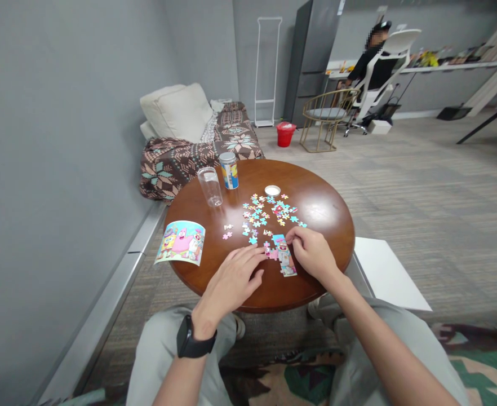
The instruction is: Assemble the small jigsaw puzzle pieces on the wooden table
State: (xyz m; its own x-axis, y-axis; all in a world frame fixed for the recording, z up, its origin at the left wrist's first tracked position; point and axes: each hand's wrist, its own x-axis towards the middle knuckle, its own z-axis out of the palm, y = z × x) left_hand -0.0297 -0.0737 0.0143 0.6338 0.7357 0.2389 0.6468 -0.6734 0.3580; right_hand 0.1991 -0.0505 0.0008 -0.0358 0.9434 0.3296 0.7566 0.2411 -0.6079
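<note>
On the round brown table (324, 208) lies a joined strip of jigsaw pieces (284, 255) near the front edge. My left hand (235, 276) lies flat with fingers stretched out, its fingertips touching the strip's left side. My right hand (311, 249) rests at the strip's right side, fingers curled and pinched on its upper end. Several loose puzzle pieces (265, 217) in pink, blue and yellow are scattered just beyond both hands.
A cartoon reference picture (181, 242) hangs over the table's left edge. A clear cup (210, 186), a printed tin (229, 170) and a round white lid (273, 190) stand at the back. A sofa with a patterned blanket (198, 141) is behind; a person sits at a far desk (375, 62).
</note>
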